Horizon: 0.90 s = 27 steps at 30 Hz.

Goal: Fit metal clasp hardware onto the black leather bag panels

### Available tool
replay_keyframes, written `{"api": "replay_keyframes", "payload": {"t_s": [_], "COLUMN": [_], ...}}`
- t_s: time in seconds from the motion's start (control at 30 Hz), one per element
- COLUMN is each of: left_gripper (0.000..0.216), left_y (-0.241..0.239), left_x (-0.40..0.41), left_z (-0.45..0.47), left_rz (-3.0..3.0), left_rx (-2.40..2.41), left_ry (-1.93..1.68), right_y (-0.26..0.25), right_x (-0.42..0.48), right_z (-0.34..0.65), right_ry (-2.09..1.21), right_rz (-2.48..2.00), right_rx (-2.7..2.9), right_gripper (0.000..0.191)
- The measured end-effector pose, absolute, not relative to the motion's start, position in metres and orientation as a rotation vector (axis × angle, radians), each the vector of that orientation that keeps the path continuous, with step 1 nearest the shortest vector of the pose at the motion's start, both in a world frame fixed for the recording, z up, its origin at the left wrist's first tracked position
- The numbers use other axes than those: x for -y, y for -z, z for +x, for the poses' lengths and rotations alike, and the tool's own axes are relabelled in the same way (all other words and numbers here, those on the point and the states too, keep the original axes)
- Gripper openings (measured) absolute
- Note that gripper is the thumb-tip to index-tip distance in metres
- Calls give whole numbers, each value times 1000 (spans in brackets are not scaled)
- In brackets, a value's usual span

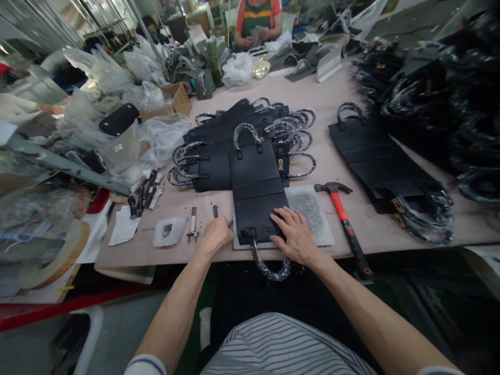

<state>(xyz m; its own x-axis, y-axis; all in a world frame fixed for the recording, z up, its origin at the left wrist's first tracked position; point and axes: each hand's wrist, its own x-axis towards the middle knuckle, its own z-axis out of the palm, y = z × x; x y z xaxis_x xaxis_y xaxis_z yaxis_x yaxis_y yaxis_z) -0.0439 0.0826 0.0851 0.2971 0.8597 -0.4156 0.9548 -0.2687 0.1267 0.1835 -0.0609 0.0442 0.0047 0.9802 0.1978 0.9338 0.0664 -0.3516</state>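
A black bag panel (258,177) lies flat in front of me, with a plastic-wrapped handle at its far end and another handle (273,272) hanging over the table's near edge. My right hand (294,235) rests on the panel's near right corner, fingers stretched out. Just left of the panel, my left hand (216,234) is closed; a small dark tip shows by its fingers, but what it grips is mostly hidden. Under the panel is a pale, worn board (312,216). A claw hammer (340,211) with a red and black handle lies to the right.
Several black bag panels (219,166) with wrapped handles are piled ahead. More panels (385,161) lie at right beside a tall dark stack (429,104). Calipers (192,224), a small plastic bag (169,230) and dark tools (144,192) are at left. A co-worker (258,23) sits across.
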Motion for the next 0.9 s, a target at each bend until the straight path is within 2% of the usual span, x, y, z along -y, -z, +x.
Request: {"api": "replay_keyframes", "payload": {"t_s": [0.13, 0.27, 0.37, 0.43, 0.5, 0.73, 0.9], "left_gripper": [14, 8, 27, 47, 52, 19, 13], "left_y": [-86, -92, -96, -94, -88, -60, -56], "left_x": [-88, -90, -80, -69, -57, -42, -42], "left_z": [-49, -55, -44, -28, -10, 15, 10], "left_rz": [2237, 2083, 1643, 1356, 1221, 1384, 1442], "left_rx": [-1622, -1672, -1347, -1063, -915, -928, -911], "left_ry": [370, -41, -485, -614, -645, -737, -768], "right_y": [-46, -46, -47, -48, -49, -47, -46], "right_x": [61, 61, 61, 61, 61, 61, 61], "right_z": [184, 185, 185, 185, 185, 185, 185], "right_ry": [-186, -212, -221, -218, -216, -213, -212], "right_rz": [-1895, -1886, -1885, -1887, -1887, -1885, -1881], "right_rx": [1956, 1948, 1947, 1942, 1938, 1937, 1929], "right_gripper": [57, 56, 57, 57, 57, 56, 57]}}
